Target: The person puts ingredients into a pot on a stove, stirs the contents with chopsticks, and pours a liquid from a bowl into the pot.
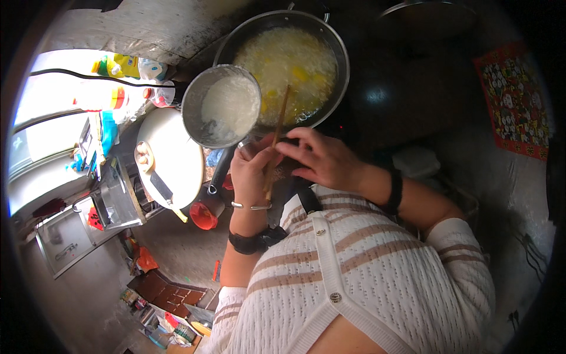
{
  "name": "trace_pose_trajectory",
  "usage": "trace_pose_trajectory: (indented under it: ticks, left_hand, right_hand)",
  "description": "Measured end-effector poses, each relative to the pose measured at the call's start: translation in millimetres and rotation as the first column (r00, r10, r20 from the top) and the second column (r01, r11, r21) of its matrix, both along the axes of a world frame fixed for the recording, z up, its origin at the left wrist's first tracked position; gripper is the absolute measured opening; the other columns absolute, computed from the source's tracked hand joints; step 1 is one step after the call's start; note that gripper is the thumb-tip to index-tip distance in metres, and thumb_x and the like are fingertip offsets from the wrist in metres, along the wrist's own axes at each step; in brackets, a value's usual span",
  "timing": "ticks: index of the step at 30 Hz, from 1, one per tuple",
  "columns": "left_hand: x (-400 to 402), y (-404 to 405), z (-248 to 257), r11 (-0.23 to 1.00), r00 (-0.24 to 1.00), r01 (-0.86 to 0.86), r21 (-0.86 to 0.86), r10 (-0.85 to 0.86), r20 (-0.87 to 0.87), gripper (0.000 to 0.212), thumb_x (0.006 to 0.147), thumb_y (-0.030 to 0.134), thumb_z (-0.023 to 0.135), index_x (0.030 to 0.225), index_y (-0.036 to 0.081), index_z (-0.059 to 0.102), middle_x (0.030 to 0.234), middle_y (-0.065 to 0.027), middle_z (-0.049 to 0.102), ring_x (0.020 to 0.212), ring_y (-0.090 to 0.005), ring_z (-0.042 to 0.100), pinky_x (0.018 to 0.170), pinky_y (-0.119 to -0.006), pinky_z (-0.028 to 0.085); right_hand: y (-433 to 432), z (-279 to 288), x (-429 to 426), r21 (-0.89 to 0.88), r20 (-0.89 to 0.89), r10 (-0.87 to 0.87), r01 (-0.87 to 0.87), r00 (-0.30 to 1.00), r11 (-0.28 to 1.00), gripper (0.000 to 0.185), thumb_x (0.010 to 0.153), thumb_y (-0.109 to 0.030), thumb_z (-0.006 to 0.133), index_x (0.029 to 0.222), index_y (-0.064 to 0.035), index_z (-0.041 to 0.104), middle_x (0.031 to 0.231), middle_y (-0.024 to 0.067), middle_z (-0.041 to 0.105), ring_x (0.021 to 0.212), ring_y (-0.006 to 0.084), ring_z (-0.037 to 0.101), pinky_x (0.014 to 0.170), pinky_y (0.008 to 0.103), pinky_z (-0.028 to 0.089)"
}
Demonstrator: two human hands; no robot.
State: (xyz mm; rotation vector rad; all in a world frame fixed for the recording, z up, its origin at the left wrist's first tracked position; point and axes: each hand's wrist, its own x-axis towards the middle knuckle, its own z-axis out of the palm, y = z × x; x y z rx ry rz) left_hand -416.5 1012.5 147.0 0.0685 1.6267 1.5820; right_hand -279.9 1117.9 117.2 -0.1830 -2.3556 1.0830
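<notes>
A large dark wok (342,57) holds bubbling, pale yellowish contents with yellow pieces. My left hand (253,163) grips the handle of a metal saucepan (190,108), which holds a white, wet mass and overlaps the wok's lower left rim. Wooden chopsticks (282,117) run from the wok's contents down to my left hand, their lower ends near my bracelet. My right hand (316,155) is beside the chopsticks with its fingers spread and slightly bent. Its fingertips are close to the sticks; whether they touch cannot be told.
Left of my left hand is a round white board (177,137) bearing a cleaver (162,188) and a small bowl (149,164) with eggs. A long black handle (219,172) juts out beneath the saucepan. A red-lined bin (203,216) stands below the board; bottles (163,94) line the window side.
</notes>
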Motion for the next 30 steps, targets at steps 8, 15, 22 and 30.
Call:
trace_pose_trajectory:
  ticks: [8,15,22,30]
  left_hand:
    - [3,-6,-8,0.995,0.995,0.01,0.095,-0.019,0.1,0.013,0.077,-0.003,0.05,0.089,-0.006,0.055,0.084,-0.011,0.06,0.072,-0.0168,0.06,0.064,-0.025,0.05]
    - [-7,-20,-23,0.996,0.988,0.031,-0.08,-0.042,-0.151,0.009,0.079,0.005,0.056,0.08,0.0,0.048,0.08,-0.01,0.061,0.054,-0.012,0.055,0.046,-0.021,0.045]
    - [-23,-23,-28,0.962,0.882,-0.069,-0.263,-0.064,-0.467,0.023,0.079,0.013,0.06,0.071,0.0,0.043,0.051,-0.0019,0.045,0.044,-0.0093,0.045,0.041,-0.024,0.037]
    - [-35,-19,-39,0.927,0.746,-0.048,-0.373,-0.215,-0.631,0.025,0.08,0.021,0.059,0.077,-0.001,0.048,0.054,-0.0092,0.046,0.05,-0.0199,0.047,0.05,-0.033,0.038]
  right_hand:
    - [3,-13,-29,0.077,0.077,-0.023,0.017,0.997,0.997,0.018,0.071,-0.01,0.063,0.086,-0.0083,0.053,0.087,0.0082,0.046,0.075,0.0251,0.055,0.061,0.0356,0.047]
    - [45,8,8,-0.121,0.119,-0.226,0.24,0.967,0.963,0.004,0.081,-0.005,0.052,0.079,-0.0013,0.052,0.079,0.0107,0.048,0.069,0.0241,0.056,0.058,0.0326,0.047]
    - [79,43,48,-0.491,-0.061,-0.32,0.251,0.945,0.834,0.021,0.092,-0.017,0.04,0.082,-0.0031,0.053,0.077,0.0053,0.052,0.07,0.0117,0.058,0.063,0.0225,0.051]
    - [67,62,30,-0.448,-0.146,-0.185,0.102,0.972,0.888,0.02,0.092,-0.015,0.04,0.083,-0.0016,0.053,0.078,0.007,0.054,0.07,0.0146,0.058,0.062,0.0242,0.049]
